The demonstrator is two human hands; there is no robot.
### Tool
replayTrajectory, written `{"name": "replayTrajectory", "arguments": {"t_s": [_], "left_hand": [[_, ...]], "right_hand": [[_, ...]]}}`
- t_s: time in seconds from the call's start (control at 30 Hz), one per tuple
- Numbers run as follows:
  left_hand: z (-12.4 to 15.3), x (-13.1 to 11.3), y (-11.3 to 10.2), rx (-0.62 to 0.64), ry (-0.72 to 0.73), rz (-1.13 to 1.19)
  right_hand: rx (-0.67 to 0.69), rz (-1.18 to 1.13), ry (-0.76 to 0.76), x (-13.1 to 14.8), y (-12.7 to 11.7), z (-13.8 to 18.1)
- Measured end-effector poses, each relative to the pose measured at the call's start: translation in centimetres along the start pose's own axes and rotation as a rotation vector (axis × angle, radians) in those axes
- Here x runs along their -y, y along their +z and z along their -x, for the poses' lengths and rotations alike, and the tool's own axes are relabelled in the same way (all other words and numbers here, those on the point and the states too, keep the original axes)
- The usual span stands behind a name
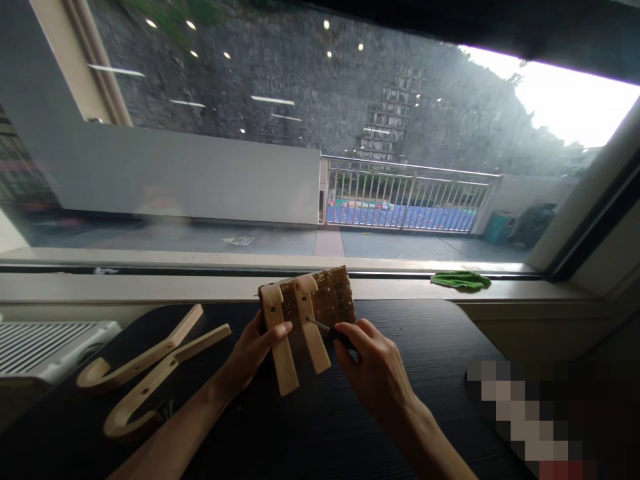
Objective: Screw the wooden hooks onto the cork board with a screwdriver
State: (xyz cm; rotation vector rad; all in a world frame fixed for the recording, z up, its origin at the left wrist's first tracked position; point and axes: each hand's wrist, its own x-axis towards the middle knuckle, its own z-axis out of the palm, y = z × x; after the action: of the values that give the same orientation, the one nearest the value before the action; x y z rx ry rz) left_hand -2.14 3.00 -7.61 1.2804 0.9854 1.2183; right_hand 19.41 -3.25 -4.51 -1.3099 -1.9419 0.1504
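Note:
My left hand (254, 352) grips a brown, patterned board (336, 293) at its left end, with the thumb over a pale wooden strip (286, 370). A second wooden strip (320, 353) lies beside the first on the board; both have holes and a rounded upper end. My right hand (374, 353) is closed around the dark handle of a screwdriver (321, 325). Its thin shaft points left, and the tip meets the lower hole of the second strip. Whether a screw sits there is too small to tell.
Two hook-shaped wooden pieces (145, 360) lie on the black table (425, 373) at the left, with small dark items (166, 408) near my left forearm. A green cloth (463, 281) rests on the windowsill (390, 289). A white slatted unit (45, 347) stands left. Blurred blocks cover the lower right.

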Motion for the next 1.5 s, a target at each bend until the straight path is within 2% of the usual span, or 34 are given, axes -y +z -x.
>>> {"name": "replayTrajectory", "arguments": {"t_s": [0.47,0.67,0.8,0.93,1.3,1.5], "left_hand": [[0.1,0.2,0.2,-0.043,0.015,-0.048],[-0.1,0.6,0.0,-0.047,0.042,-0.080],[-0.3,0.8,0.0,-0.101,0.053,-0.096],[-0.4,0.9,-0.2,-0.084,0.023,-0.104],[-0.3,0.9,-0.3,-0.030,0.031,-0.080],[-0.4,0.9,-0.2,-0.039,0.007,-0.057]], "right_hand": [[0.001,0.093,-0.013,0.2,0.0,0.2],[0.015,0.249,-0.059,0.9,0.0,0.2],[0.049,0.327,-0.070,1.3,0.5,0.4],[0.066,0.354,-0.098,1.3,1.3,0.6],[0.056,0.076,0.083,1.5,0.8,0.6],[0.067,-0.127,0.272,0.9,0.8,0.3]]}}
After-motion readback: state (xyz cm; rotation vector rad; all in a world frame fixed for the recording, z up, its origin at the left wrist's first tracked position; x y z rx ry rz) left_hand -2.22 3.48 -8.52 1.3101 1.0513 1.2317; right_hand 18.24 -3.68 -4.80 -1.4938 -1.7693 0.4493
